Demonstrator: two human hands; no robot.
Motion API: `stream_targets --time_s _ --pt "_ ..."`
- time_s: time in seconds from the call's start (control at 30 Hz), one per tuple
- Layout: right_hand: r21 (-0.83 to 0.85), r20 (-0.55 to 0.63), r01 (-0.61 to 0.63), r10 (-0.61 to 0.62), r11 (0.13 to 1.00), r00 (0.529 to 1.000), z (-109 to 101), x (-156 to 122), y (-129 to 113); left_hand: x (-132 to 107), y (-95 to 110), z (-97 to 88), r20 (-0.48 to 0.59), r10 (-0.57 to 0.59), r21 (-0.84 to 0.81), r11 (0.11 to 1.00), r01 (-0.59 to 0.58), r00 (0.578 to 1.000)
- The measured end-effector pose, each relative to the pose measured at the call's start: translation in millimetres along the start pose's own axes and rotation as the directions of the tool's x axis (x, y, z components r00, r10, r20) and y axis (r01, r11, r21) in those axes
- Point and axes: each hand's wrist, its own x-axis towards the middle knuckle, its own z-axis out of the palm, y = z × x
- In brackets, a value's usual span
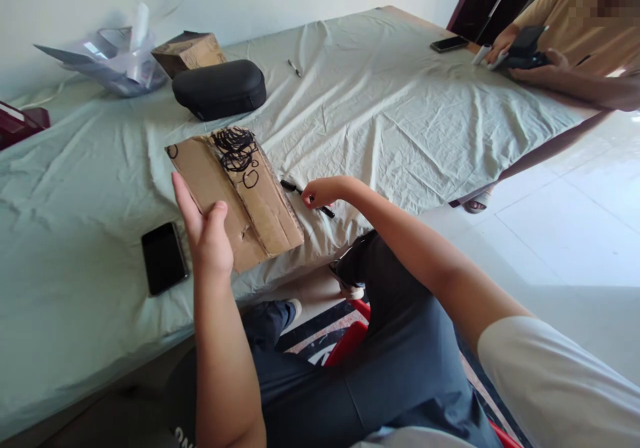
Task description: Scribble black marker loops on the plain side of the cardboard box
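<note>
Right hand (327, 191) is curled over the likely light, slick pen (327, 212) beside the box (245, 203) on the cloth (370, 135), grip unclear, while the left hand (211, 235) spreads wide against that seemingly stiff box, best held by its edges.

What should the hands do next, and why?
Maybe lift the pen over the cardboard: the right hand is already at the pen, the left hand is at the cardboard's edge, and black scribbles cover only part of it.
</note>
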Motion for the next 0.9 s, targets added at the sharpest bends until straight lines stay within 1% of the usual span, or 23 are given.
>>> stream_targets --time_s 0.1,0.23,0.37,0.53,0.6,0.67,0.77,0.83,0.9 --pt "-0.038 -0.059 0.011 -0.013 0.999 0.998 1 2 -4 1 0 0.4 -0.003 0.014 -0.012 1.000 -0.015 1.000" --pt "-0.091 -0.144 0.016 -0.029 0.996 0.989 4 4 -10 2 -7 -2.2 -0.013 0.015 -0.016 1.000 -0.015 1.000" --pt "-0.126 -0.183 0.007 -0.030 0.992 0.983 8 11 -12 3 -12 -4.1 -0.013 0.023 -0.005 1.000 -0.023 1.000" --pt "-0.144 -0.216 0.046 -0.077 0.989 0.973 9 12 -11 2 -10 -3.8 -0.005 0.030 -0.019 0.999 -0.030 1.000" --pt "-0.140 -0.250 0.051 -0.085 0.989 0.965 11 11 -12 1 -8 -3.4 -0.007 0.028 -0.019 0.999 -0.028 1.000" --pt "-0.114 -0.330 0.014 -0.051 0.993 0.943 14 14 -13 1 -6 -2.8 -0.009 0.026 -0.031 0.999 -0.026 1.000" --pt "-0.055 -0.457 -0.102 0.066 0.993 0.887 22 26 -17 1 -3 -1.5 -0.012 0.021 -0.049 0.999 -0.022 1.000" --pt "-0.039 -0.487 -0.164 0.125 0.986 0.864 28 36 -21 0 -1 -0.5 -0.013 0.018 -0.049 0.999 -0.019 1.000" --pt "-0.034 -0.498 -0.190 0.149 0.981 0.854 34 45 -26 0 -1 0.6 -0.017 0.013 -0.054 0.998 -0.014 1.000"
